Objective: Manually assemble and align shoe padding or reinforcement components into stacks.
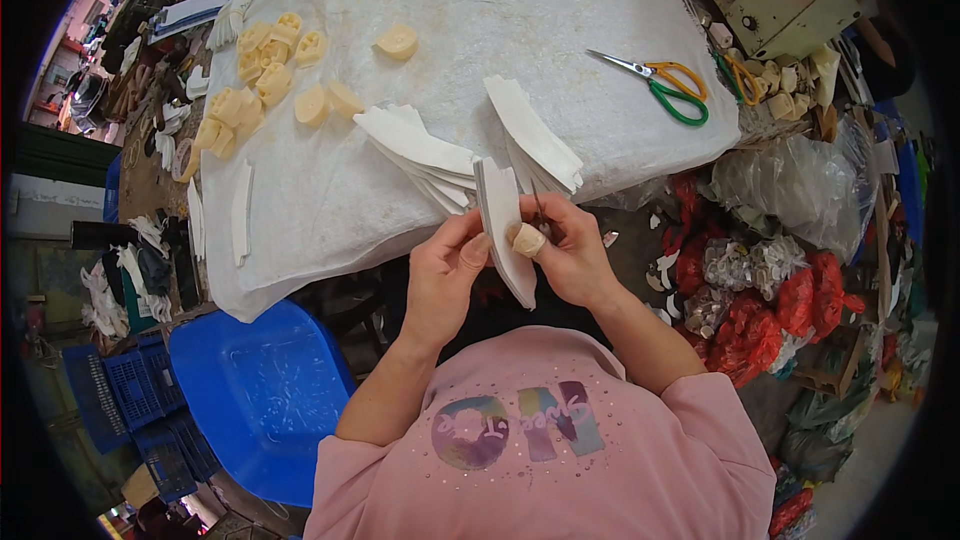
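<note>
Above my lap, at the table's near edge, I hold a curved white strip (506, 235) that looks layered, like a small stack. My left hand (445, 265) pinches its left side between thumb and fingers. My right hand (570, 255) is closed at its right side, the thumb wrapped in a beige cover (528, 240). A thin dark item shows by the right fingers; I cannot make out what it is. Just beyond my hands, a fanned pile of white strips (420, 150) and another stack of strips (535, 135) lie on the white sheet (450, 40).
Scissors (665, 85) with orange and green handles lie at the right. Cream-coloured rounded pieces (270, 55) are grouped at the left. A metal box (795, 5) with a red light stands far right. A blue plastic tub (260, 390) sits lower left; red bags (750, 340) lie lower right.
</note>
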`<state>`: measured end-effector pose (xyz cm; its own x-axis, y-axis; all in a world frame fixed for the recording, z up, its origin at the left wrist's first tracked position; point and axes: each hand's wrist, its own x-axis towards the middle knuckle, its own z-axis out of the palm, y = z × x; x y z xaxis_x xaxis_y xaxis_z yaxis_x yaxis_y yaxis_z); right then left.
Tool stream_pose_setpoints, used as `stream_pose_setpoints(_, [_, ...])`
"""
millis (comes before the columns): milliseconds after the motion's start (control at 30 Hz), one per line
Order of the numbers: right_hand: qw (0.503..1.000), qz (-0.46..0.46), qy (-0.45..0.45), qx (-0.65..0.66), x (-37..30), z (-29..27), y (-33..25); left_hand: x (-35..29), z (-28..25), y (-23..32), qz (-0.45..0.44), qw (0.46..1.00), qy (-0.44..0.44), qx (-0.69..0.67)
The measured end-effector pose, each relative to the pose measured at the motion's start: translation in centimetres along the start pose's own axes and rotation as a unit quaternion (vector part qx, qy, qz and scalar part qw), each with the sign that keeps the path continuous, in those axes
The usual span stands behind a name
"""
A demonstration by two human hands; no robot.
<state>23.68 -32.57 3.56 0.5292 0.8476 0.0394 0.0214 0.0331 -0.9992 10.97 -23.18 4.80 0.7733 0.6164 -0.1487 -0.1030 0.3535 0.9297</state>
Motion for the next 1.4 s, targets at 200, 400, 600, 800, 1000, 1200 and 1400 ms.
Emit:
stream_pose_setpoints(200, [0.997,0.003,0.069,0.025,-0.3,0.8,-0.4,-0.1,-0.5,0.3,0.040,0.997,0.024,0.057])
stream_pose_setpoints(400, [0.980,-0.095,-0.049,-0.167,-0.1,0.2,-2.1,0.1,-1.0,0.6,0.057,0.995,0.011,0.079])
stream_pose_setpoints(600, [0.989,-0.006,-0.095,-0.112,0.1,-0.4,-2.2,0.3,-0.4,0.7,0.029,0.999,0.021,0.028])
stream_pose_setpoints(800, [0.992,-0.012,-0.093,-0.082,0.0,-0.2,-1.9,0.2,-0.5,0.7,0.069,0.995,0.004,0.077])
stream_pose_setpoints(1000, [0.995,-0.009,-0.093,-0.044,-0.1,0.0,-2.0,-0.1,-0.4,0.9,0.064,0.992,0.002,0.105])
stream_pose_setpoints(1200, [0.988,-0.049,-0.102,-0.105,-0.1,-0.3,-1.8,-0.3,-0.2,0.9,0.060,0.992,-0.003,0.108])
stream_pose_setpoints(1400, [0.986,-0.045,-0.111,-0.114,-0.1,-0.6,-1.9,-0.2,-0.5,0.7,0.042,0.994,-0.019,0.095])
